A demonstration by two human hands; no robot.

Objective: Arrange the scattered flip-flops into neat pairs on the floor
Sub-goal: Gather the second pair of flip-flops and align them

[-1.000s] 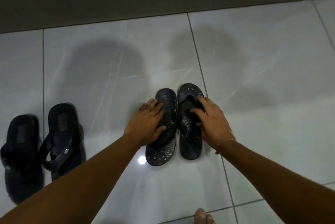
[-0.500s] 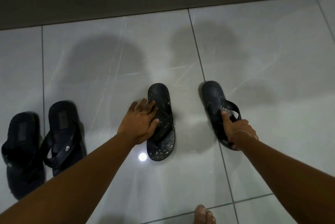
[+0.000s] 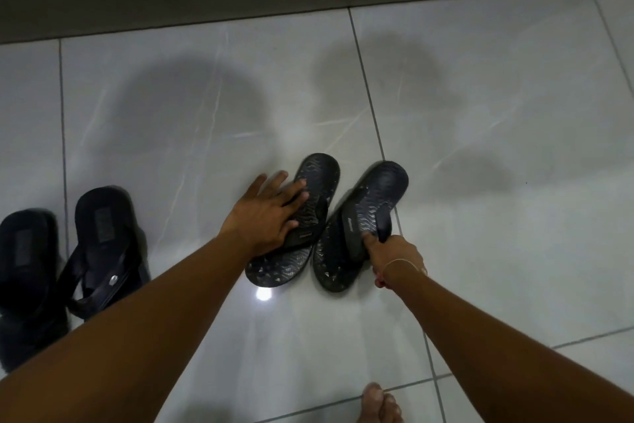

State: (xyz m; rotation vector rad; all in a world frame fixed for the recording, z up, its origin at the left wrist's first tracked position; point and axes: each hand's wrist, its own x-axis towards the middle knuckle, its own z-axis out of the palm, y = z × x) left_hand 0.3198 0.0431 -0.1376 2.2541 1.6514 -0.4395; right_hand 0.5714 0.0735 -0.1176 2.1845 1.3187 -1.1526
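Pale floor tiles (image 3: 480,114) are hosting our pairing: left hand (image 3: 266,217) lying flat and spread on one flip-flop (image 3: 295,247), right hand (image 3: 394,256) pinching the strap of its tilted mate (image 3: 360,227), needing straightening alongside.

Dim scene; glare spot (image 3: 263,294) on glossy floor (image 3: 480,217); soft overhead shadows; edges bowed

left hand (image 3: 266,213): flat, fingers spread | right hand (image 3: 394,256): fingers curled, gripping
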